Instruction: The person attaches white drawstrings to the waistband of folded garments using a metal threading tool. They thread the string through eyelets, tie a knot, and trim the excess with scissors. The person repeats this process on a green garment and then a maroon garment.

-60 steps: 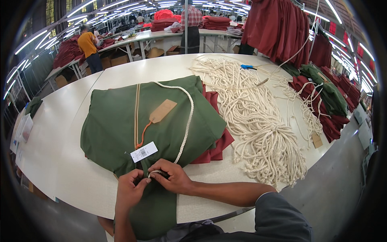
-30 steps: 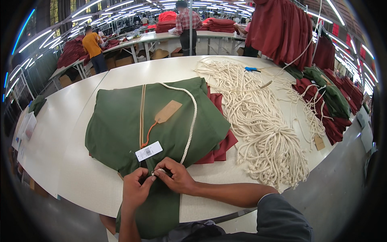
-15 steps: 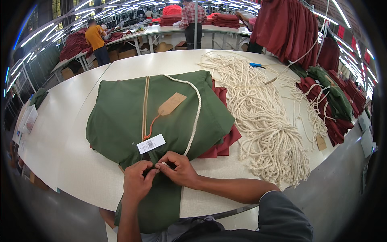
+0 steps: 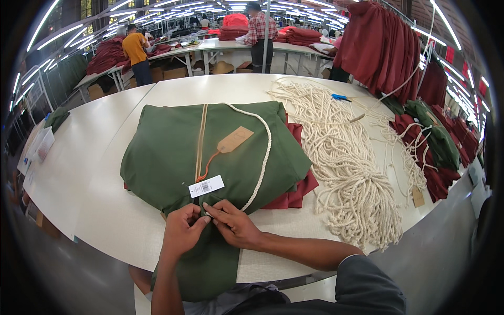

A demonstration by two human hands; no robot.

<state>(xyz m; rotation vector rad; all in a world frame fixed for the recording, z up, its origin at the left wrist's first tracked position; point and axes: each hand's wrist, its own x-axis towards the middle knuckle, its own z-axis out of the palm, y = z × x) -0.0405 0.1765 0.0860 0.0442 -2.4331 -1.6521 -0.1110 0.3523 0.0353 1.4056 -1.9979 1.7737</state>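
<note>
1. In the head view, the green zip-front garment (image 4: 163, 152) lay folded on the white table (image 4: 105, 205), partly over burgundy fabric (image 4: 295, 197); its lower part hung over the near edge toward the person's lap.
2. The left hand (image 4: 180, 228) was closed, thumb against curled fingers, seemingly pinching a narrow edge of the green cloth. The right hand (image 4: 233, 223) met it fingertip to fingertip, apparently grasping a pale bit of cord there.
3. A white braided cord (image 4: 269, 142) arched over the garment and ran down to the right hand. A brown tag (image 4: 236, 139) on an orange string and a white barcode label (image 4: 206, 186) lay above the hands.
4. The cloth looked light, soft and perhaps slightly slick, the cord limp and grippy; neither seemed fragile. The firmest hold would likely be a pinch on the edge, with the cord taken near its tip.
5. The fingers hid the exact pinch point, and whether the cord passed through the cloth could not be told. The picture's lower rim cut off the forearms.
</note>
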